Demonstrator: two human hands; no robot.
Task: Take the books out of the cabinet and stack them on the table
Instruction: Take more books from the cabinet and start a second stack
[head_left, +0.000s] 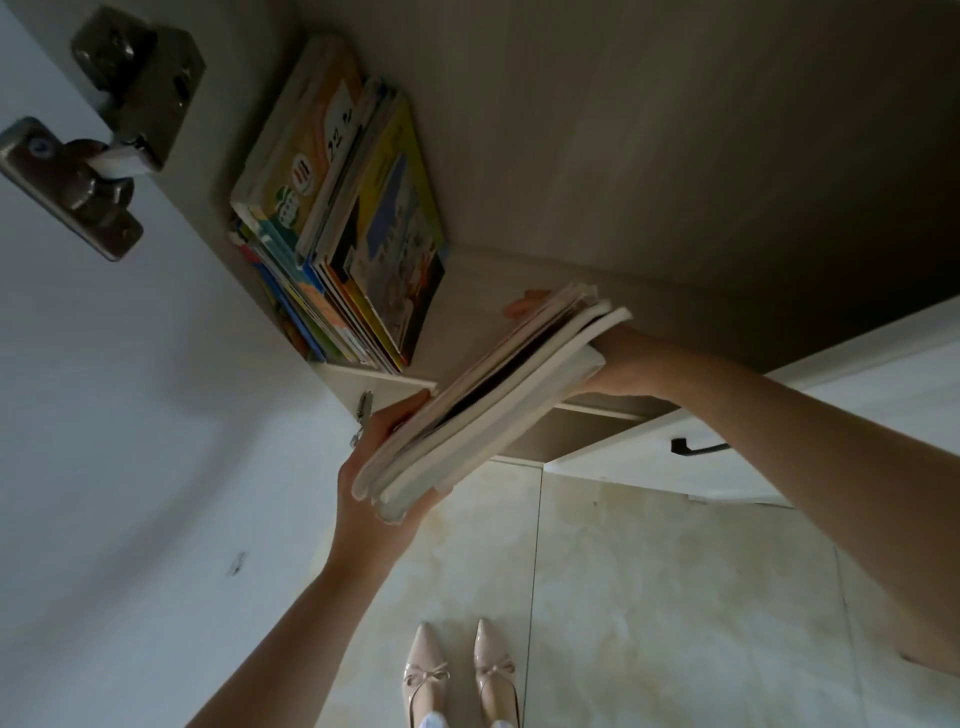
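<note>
I hold a bundle of several thin books (488, 400) at the cabinet's opening, tilted, half out over the shelf edge. My left hand (374, 467) grips the near lower end of the bundle, thumb on top. My right hand (618, 364) holds the far end from the right side; its fingertips show past the books. A row of colourful picture books (343, 218) still leans against the left wall inside the cabinet (623, 156).
The open white cabinet door (104, 415) with its metal hinges (104, 130) stands at my left. A drawer front with a black handle (696, 447) is at the right. Below are pale floor tiles (649, 597) and my shoes (462, 670). No table is in view.
</note>
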